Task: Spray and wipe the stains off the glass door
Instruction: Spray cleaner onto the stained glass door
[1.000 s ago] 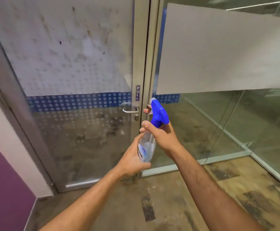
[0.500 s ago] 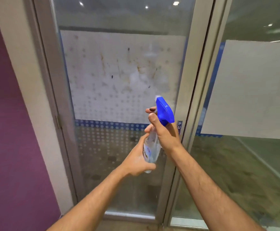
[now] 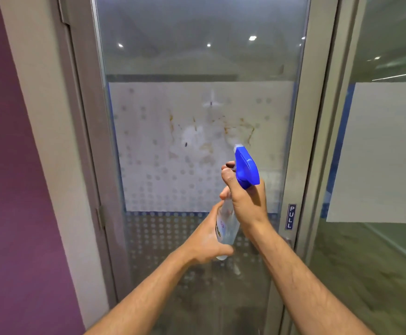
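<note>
The glass door (image 3: 149,68) fills the middle of the head view, with a frosted white dotted panel across it. Brown and dark stains (image 3: 209,136) streak the panel's centre. A clear spray bottle (image 3: 227,226) with a blue trigger head (image 3: 246,168) is held up in front of the panel, nozzle toward the stains. My right hand (image 3: 248,204) grips the bottle's neck, with a finger on the trigger. My left hand (image 3: 206,240) cups the bottle's base from the left. No cloth is in view.
A purple wall (image 3: 8,189) and pale door frame (image 3: 45,117) stand at the left. A "PULL" sign (image 3: 291,216) sits on the door's right metal stile. A fixed glass partition (image 3: 385,153) with a white frosted band stands at the right.
The view has swung up and left from the door handle and floor to the stained panel. Both hands have lifted the bottle higher, with its nozzle now near the stains.
</note>
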Tool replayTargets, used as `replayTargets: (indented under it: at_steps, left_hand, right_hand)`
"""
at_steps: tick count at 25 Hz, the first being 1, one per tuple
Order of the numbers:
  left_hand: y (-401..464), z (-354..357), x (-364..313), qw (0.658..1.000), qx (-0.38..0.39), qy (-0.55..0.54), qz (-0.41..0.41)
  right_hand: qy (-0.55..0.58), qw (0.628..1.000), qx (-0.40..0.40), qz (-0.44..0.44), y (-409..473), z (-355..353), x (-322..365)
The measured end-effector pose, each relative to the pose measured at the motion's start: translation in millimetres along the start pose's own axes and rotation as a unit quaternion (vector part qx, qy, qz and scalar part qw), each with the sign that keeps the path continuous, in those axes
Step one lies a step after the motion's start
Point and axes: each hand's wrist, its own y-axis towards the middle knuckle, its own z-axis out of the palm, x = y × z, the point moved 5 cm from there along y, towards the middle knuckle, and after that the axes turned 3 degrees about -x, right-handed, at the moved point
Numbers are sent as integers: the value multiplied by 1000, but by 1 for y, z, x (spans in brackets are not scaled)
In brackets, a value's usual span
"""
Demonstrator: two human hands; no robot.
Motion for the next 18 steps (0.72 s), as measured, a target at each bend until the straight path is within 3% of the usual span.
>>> replayTargets:
  at_steps: [7,18]
  left_hand:
    - [6,-48,48,1000,17,8,-7]
    - [0,-37,79,999,14,-3,-46]
  right_hand:
    - [-10,999,-49,-1,12,54,-20]
    - [-88,990,-104,29,15,65,-51]
